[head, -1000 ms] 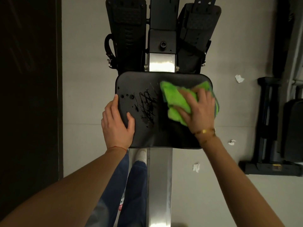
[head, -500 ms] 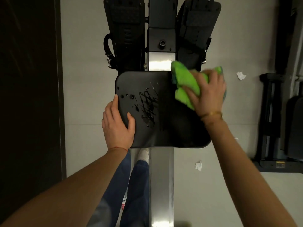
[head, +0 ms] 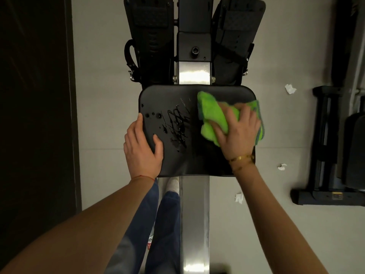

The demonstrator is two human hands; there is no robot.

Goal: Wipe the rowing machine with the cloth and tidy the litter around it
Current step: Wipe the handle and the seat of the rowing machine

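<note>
The rowing machine's black seat (head: pixel 173 95) sits on a silver rail (head: pixel 194 214), with dark wet squiggles (head: pixel 177 123) on its left half. My right hand (head: pixel 237 129) presses a bright green cloth (head: pixel 212 113) flat on the seat's right side. My left hand (head: pixel 142 149) grips the seat's left edge, thumb on top. Three crumpled white paper scraps lie on the floor to the right: one far (head: pixel 290 89), one middle (head: pixel 281 166), one near the rail (head: pixel 239 197).
Black footrests (head: pixel 150 36) with straps stand beyond the seat. Dark gym equipment (head: pixel 331 155) with a black base occupies the right side. A dark wall or panel (head: pixel 33 115) runs along the left. My legs in blue jeans (head: pixel 158 224) stand left of the rail.
My right hand with the cloth swept up to the seat's far right corner, then came back down onto the right side of the seat. My left hand stayed on the left edge.
</note>
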